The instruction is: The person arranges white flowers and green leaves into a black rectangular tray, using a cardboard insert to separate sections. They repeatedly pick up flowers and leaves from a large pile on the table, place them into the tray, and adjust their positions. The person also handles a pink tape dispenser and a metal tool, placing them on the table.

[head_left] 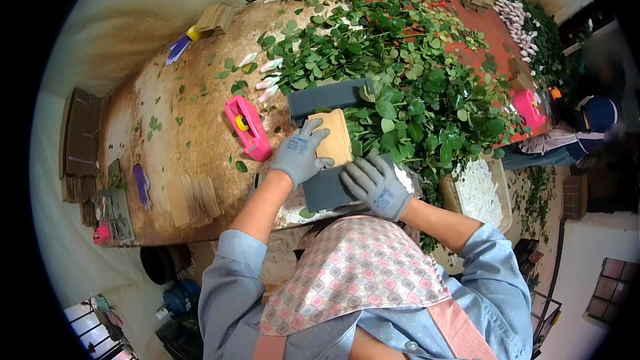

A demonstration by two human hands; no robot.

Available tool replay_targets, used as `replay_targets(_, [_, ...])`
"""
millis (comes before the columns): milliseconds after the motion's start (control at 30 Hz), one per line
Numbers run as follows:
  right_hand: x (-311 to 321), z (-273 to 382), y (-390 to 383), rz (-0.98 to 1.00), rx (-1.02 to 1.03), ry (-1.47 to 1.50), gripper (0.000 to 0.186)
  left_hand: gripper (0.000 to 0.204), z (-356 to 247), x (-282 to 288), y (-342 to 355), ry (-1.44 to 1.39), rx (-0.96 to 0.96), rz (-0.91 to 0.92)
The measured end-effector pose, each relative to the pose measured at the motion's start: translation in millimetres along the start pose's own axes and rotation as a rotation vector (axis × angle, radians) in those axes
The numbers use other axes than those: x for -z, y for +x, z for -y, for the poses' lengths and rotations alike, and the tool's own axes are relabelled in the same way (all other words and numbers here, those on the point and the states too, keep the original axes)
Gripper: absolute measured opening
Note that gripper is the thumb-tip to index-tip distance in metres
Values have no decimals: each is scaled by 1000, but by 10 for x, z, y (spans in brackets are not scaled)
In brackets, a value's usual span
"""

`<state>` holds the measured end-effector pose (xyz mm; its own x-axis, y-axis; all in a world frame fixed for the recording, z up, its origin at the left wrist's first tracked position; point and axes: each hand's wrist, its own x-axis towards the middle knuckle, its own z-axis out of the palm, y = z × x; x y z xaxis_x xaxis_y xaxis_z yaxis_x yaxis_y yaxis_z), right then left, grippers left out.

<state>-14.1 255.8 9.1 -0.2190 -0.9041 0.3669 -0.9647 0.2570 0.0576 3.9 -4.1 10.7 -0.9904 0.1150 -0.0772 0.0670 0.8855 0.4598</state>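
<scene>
Head view, the only one: a person in grey gloves works over a cluttered tabletop point(143, 90). At the centre of the frame, tan cardboard point(339, 140) lies between two dark grey ribbed blocks, the upper block point(330, 97) and the lower block point(325, 192). The left hand point(299, 155) rests on the left part of the cardboard, thumb and fingers parted; whether it pinches an edge or merely presses cannot be told. The right hand point(379, 188) lies palm down on the right end of the lower block, fingers extended, gripping nothing visibly. Leafy stems point(417, 87) fill the upper centre and right, their foliage reaching the right side of the cardboard; pale sleeved buds point(269, 83) lie at the pile's left margin. A pink tape dispenser point(249, 130) stands just left of the blocks, and spare cardboard sheets point(192, 200) lie at lower left of the tabletop. The step in hand appears to be setting the cardboard in place between the blocks. The next move probably calls for squaring its edges while the lower block is steadied, with leaves kept clear of the gap.
</scene>
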Motion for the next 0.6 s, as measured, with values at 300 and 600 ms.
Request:
replay_targets(300, [238,-693,750,291,-59,-56,15,56,440,-239,166,-145,-187,-95])
replay_targets(600, [-293,-1150,1167,758,-440,303,32,31,546,111,-148,-857,21,-153])
